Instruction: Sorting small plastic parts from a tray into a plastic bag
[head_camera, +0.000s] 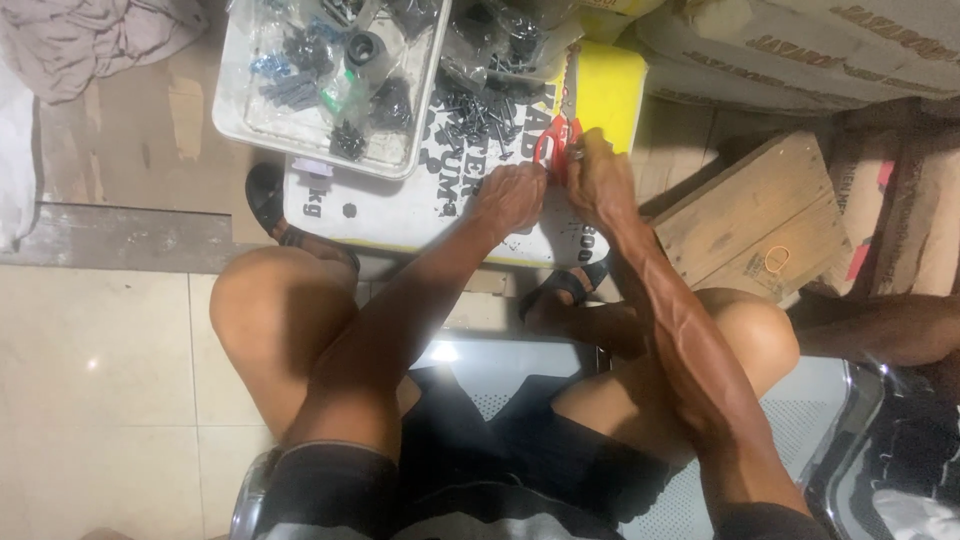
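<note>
There is a single view, from a camera worn on the person's head, and it looks almost straight down. The bottom edge takes in the person's own lap and bare knees, so the lens sits close above the body. Both forearms run up from the lower edge toward the middle, where the left hand (510, 195) and the right hand (598, 178) meet, at arm's length from the camera. Beyond them, at the top edge, lies a white tray (232, 110) on a printed sack (400, 215). The tiled floor (100, 380) fills the left side, and a wooden crate (760, 215) sits at the right.
</note>
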